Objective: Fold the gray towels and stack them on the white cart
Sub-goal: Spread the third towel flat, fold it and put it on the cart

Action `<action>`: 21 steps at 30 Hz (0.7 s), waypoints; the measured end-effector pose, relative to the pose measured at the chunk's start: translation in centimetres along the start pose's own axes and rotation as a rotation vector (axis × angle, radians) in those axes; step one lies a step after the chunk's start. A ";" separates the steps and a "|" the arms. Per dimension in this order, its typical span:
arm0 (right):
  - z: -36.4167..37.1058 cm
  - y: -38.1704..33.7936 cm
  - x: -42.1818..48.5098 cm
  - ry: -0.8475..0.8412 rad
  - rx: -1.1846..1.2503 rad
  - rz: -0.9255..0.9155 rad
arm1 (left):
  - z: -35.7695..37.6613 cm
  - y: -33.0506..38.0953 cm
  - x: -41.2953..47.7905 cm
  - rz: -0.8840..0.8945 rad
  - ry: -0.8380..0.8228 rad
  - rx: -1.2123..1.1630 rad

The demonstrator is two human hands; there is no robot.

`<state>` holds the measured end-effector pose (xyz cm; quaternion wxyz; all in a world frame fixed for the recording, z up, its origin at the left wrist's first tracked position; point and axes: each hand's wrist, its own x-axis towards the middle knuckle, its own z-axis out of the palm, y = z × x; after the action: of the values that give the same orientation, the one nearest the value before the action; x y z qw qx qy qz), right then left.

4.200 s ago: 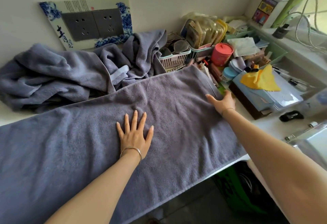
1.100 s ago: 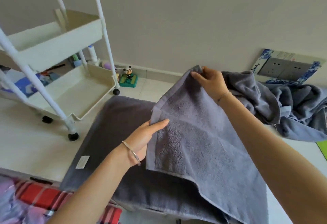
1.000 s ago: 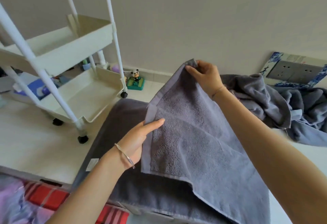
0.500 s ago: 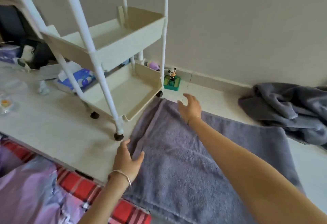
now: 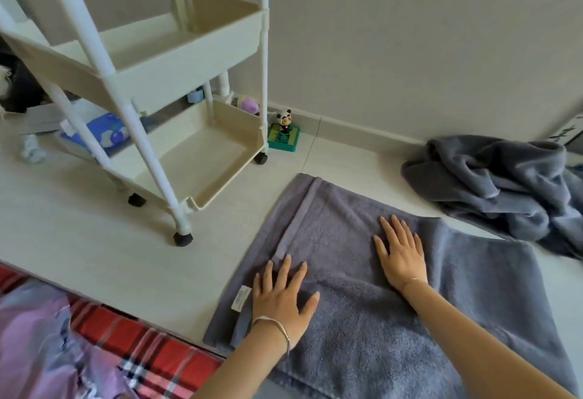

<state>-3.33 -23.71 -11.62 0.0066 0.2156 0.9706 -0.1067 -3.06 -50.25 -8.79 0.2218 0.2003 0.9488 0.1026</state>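
Note:
A gray towel (image 5: 473,297), folded in half, lies flat on the white tabletop (image 5: 94,241). My left hand (image 5: 280,294) presses flat on its near left edge, fingers spread, beside a white label. My right hand (image 5: 399,253) lies flat on the towel's middle, fingers straight. A heap of unfolded gray towels (image 5: 492,190) sits at the right against the wall. The white cart (image 5: 189,45) stands on the tabletop to the left of the folded towel, and its two visible trays hold nothing.
A small panda figure on a green base (image 5: 285,132) stands by the wall behind the cart. A blue packet (image 5: 104,130) and other small items lie beyond the cart at the left. Red plaid fabric (image 5: 142,338) shows below the table's front edge.
The towel's right half was lifted by both hands and laid over the left half. Both hands then let go and now press flat on the folded towel.

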 end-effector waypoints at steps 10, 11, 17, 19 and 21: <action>-4.3 -0.7 3.9 -0.035 0.142 0.049 | -1.5 -1.0 1.6 0.079 0.215 -0.386; -4.3 -1.4 4.7 -0.087 0.113 0.043 | -1.7 -1.4 1.7 0.070 0.233 -0.433; -4.6 -3.2 7.2 -0.133 0.031 0.092 | -2.8 -3.1 1.9 -0.071 0.119 -0.486; -4.7 -3.1 7.3 -0.116 -0.006 0.094 | -3.3 -3.0 1.6 -0.052 0.116 -0.447; -4.8 -2.8 7.1 -0.113 0.111 0.083 | -3.4 -2.5 1.2 0.004 0.084 -0.396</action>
<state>-10.78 -22.16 -6.79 0.0537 0.2495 0.9515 -0.1718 -6.44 -52.33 -6.96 0.2170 0.1502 0.9180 0.2959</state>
